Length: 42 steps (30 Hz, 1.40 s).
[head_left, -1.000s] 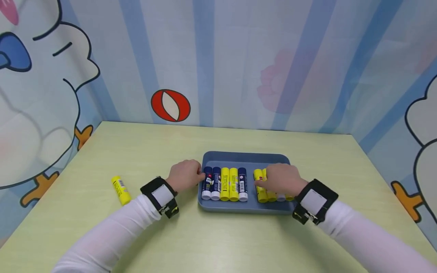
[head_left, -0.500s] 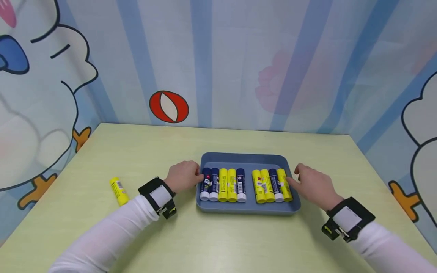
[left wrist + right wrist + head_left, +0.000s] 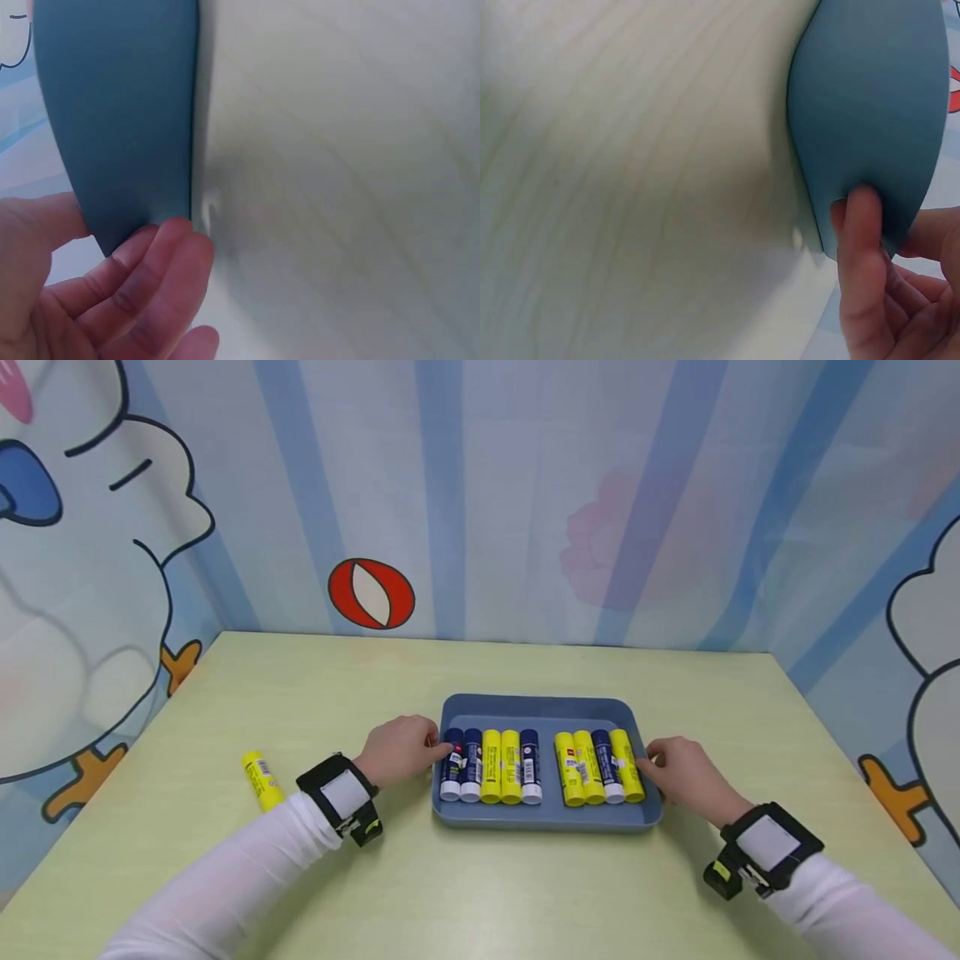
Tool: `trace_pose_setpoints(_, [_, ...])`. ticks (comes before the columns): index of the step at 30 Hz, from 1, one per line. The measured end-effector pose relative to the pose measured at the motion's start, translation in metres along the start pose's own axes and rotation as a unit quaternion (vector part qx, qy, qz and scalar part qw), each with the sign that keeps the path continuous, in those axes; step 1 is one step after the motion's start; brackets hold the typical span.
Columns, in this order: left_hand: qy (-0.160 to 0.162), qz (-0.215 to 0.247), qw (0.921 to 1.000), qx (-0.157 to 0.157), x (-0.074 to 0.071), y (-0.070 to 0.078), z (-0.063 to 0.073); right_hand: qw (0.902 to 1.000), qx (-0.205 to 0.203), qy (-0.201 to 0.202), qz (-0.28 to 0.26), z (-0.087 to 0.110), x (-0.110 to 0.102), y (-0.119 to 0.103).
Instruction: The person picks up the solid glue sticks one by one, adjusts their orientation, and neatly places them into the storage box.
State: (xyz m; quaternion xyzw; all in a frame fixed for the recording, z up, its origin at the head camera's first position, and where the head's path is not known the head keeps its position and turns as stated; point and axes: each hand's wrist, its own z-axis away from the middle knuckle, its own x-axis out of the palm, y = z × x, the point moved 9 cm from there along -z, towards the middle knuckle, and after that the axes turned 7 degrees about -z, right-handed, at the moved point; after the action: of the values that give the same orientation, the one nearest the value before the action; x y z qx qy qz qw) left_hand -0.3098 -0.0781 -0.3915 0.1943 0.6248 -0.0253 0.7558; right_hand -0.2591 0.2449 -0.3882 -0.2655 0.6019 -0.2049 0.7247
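Note:
A blue-grey tray lies on the table, with glue sticks in two rows side by side. The left row has navy-and-white glue sticks at its ends and two yellow ones among them. On the right, one navy-and-white stick lies among yellow ones. My left hand pinches the tray's left wall, thumb over the rim and fingers outside. At the opposite end my right hand grips the right wall likewise. The wrist views show fingers against the tray's outer face.
A yellow glue stick lies alone on the pale table at the left, close to my left sleeve. Behind the table hangs a printed curtain with blue stripes and cartoon figures.
My right hand has moved from over the right row of glue sticks to the tray's right wall and taken hold there. The left hand keeps its place at the left wall.

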Motion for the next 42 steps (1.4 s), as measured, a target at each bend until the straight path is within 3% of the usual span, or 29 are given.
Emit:
trace_pose_setpoints(7, [0.029, 0.029, 0.9991, 0.0, -0.013, -0.007, 0.015, 0.9995, 0.009, -0.024, -0.02, -0.001, 0.004, 0.003])
trace_pose_setpoints(12, [0.067, 0.035, 0.9971, -0.008, -0.033, -0.026, 0.037, 0.9994, 0.003, -0.028, -0.02, -0.001, 0.005, 0.002])
trace_pose_setpoints(19, [0.098, 0.01, 0.9938, -0.052, -0.075, -0.085, 0.073, 0.9995, 0.001, -0.027, -0.017, -0.001, 0.004, 0.002])
trace_pose_setpoints(24, [0.092, -0.021, 0.99, -0.105, -0.094, -0.134, 0.094, 0.9994, 0.006, -0.032, -0.014, -0.002, 0.005, 0.004])
trace_pose_setpoints(27, [0.079, -0.036, 0.9874, -0.132, -0.093, -0.156, 0.105, 0.9991, 0.014, -0.037, -0.013, -0.002, 0.006, 0.005])
trace_pose_setpoints(30, [0.057, -0.05, 0.9861, -0.148, -0.086, -0.169, 0.111, 0.999, 0.021, -0.038, -0.013, -0.002, 0.005, 0.006])
trace_pose_setpoints(38, [-0.037, -0.062, 0.9811, -0.179, -0.052, -0.183, 0.115, 0.999, 0.024, -0.035, -0.014, -0.001, 0.005, 0.007])
trace_pose_setpoints(42, [-0.061, -0.055, 0.9781, -0.191, -0.042, -0.188, 0.115, 0.999, 0.024, -0.034, -0.014, -0.002, 0.005, 0.006])
